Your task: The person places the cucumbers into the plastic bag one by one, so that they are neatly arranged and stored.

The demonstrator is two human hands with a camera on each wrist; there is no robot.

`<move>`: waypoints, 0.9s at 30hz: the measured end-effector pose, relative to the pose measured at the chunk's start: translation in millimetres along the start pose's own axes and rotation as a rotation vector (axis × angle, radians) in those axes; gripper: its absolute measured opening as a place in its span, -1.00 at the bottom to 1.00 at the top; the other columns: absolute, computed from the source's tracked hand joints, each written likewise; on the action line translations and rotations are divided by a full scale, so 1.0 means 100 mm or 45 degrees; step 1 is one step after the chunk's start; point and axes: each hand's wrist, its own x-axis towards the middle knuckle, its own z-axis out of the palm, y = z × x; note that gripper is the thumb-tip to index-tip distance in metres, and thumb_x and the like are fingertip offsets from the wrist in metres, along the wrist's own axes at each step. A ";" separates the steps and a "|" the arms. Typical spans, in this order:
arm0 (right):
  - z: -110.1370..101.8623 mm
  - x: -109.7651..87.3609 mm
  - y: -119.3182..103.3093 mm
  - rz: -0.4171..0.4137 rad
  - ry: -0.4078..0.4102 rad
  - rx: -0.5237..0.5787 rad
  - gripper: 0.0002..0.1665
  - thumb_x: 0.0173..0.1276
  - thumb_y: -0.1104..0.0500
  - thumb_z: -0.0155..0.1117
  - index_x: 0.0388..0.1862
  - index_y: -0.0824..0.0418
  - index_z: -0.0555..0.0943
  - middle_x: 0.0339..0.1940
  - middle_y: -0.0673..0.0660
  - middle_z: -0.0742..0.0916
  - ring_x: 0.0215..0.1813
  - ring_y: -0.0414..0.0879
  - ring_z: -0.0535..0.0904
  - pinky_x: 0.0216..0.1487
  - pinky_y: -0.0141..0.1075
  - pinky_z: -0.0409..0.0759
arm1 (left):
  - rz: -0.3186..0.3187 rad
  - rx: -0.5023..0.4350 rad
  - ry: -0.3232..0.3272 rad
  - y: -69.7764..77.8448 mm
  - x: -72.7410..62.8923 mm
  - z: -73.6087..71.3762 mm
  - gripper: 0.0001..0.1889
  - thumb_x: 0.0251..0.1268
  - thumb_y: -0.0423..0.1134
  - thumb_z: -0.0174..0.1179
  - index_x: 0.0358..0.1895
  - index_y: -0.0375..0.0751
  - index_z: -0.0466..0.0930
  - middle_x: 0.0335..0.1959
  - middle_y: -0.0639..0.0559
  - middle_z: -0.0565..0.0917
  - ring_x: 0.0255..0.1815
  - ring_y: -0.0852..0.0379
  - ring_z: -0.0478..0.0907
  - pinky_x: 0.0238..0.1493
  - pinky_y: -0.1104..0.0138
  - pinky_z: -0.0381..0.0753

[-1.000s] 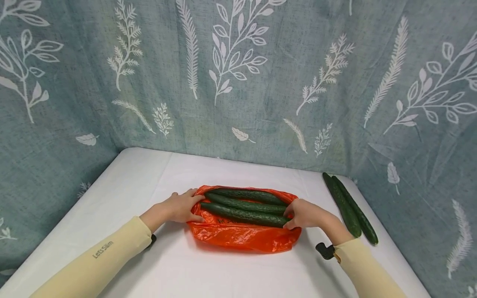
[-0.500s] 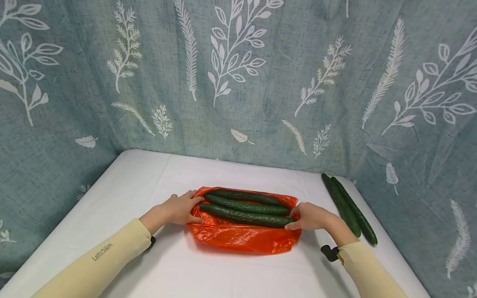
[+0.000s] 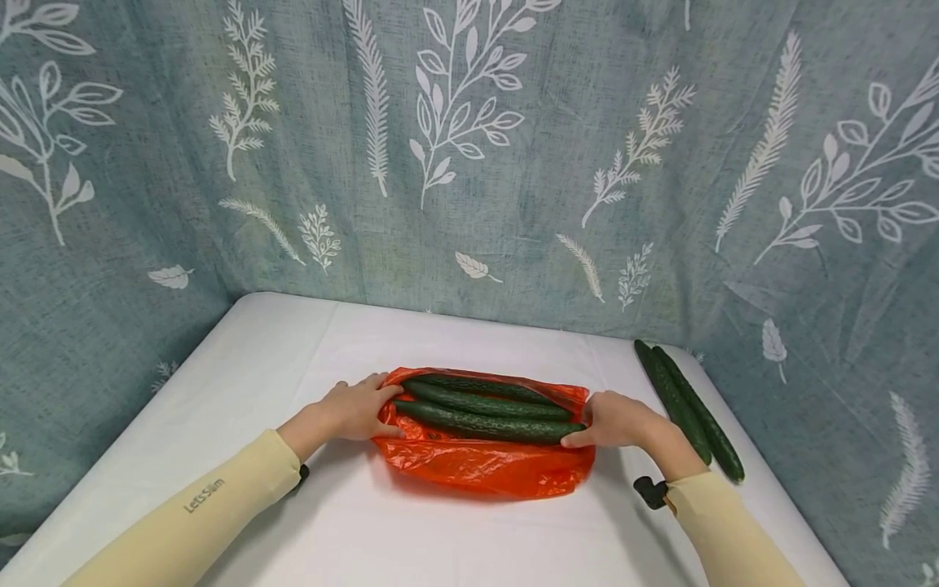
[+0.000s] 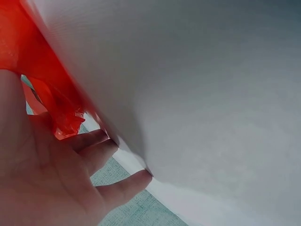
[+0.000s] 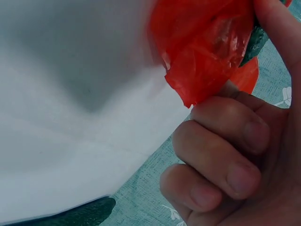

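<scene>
A red-orange plastic bag [image 3: 484,473] lies on the table with its mouth spread wide. Side by side in it rest three long dark green cucumbers [image 3: 477,421]. At the bag's left end is my left hand [image 3: 355,410], thumb and forefinger reaching over the edge of the mouth. The left wrist view shows its other fingers [image 4: 124,186] extended, tips at the white surface. My right hand [image 3: 612,420] grips the bag's right end, with its thumb by the tip of the front cucumber. In the right wrist view, its other fingers [image 5: 216,160] are curled beside the plastic [image 5: 202,52].
Two more cucumbers [image 3: 675,399] lie together at the right side of the white table [image 3: 455,542]. A grey-green curtain [image 3: 543,163] with white leaf prints stands behind and along both sides.
My right hand has shifted slightly right, from over the cucumbers' ends to the bag's right edge. The front cucumber's right tip shows more. My left hand has stayed in place.
</scene>
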 end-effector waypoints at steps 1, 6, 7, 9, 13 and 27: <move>-0.01 0.00 0.00 0.003 0.009 -0.004 -0.35 0.02 -0.43 0.50 -0.68 0.06 0.51 -0.74 -0.08 0.30 -0.61 -0.19 0.22 -0.51 -0.30 0.21 | -0.004 0.001 0.000 0.00 0.00 0.00 -0.14 0.24 0.33 0.26 0.51 -0.05 0.32 0.55 -0.30 0.22 0.52 -0.25 0.26 0.30 -0.27 0.33; -0.03 0.01 0.00 0.014 0.044 -0.042 -0.25 -0.03 -0.47 0.50 -0.78 0.03 0.35 -0.76 -0.08 0.23 -0.63 -0.19 0.11 -0.53 -0.29 0.11 | -0.007 0.010 0.004 0.01 0.00 0.00 -0.13 0.23 0.34 0.25 0.51 -0.07 0.32 0.54 -0.29 0.23 0.53 -0.24 0.25 0.28 -0.26 0.35; -0.03 0.01 -0.01 0.017 0.046 -0.048 -0.25 -0.04 -0.48 0.50 -0.77 0.03 0.35 -0.76 -0.08 0.23 -0.63 -0.19 0.11 -0.53 -0.29 0.12 | -0.006 0.012 0.007 0.01 0.00 0.00 -0.12 0.23 0.35 0.25 0.51 -0.07 0.32 0.54 -0.29 0.23 0.53 -0.24 0.25 0.27 -0.26 0.36; -0.04 0.00 -0.01 0.017 0.048 -0.060 -0.26 -0.06 -0.48 0.50 -0.76 0.04 0.38 -0.76 -0.08 0.26 -0.62 -0.19 0.15 -0.53 -0.29 0.14 | -0.008 0.014 0.003 0.02 0.00 0.01 -0.12 0.23 0.35 0.25 0.52 -0.06 0.32 0.55 -0.28 0.23 0.53 -0.24 0.25 0.28 -0.26 0.36; -0.07 0.00 -0.01 0.002 0.037 -0.018 -0.29 -0.05 -0.49 0.50 -0.72 0.07 0.48 -0.75 -0.07 0.36 -0.61 -0.19 0.26 -0.51 -0.29 0.23 | -0.008 0.017 -0.002 0.02 0.00 0.01 -0.12 0.22 0.36 0.24 0.52 -0.04 0.31 0.55 -0.28 0.23 0.53 -0.23 0.25 0.29 -0.25 0.35; -0.13 0.04 0.02 -0.058 0.099 0.054 -0.36 0.12 -0.43 0.43 -0.72 0.04 0.50 -0.76 -0.08 0.39 -0.64 -0.19 0.27 -0.54 -0.31 0.22 | -0.007 0.001 -0.001 -0.01 0.01 0.00 -0.12 0.21 0.36 0.26 0.50 -0.04 0.34 0.53 -0.28 0.26 0.52 -0.23 0.26 0.31 -0.27 0.33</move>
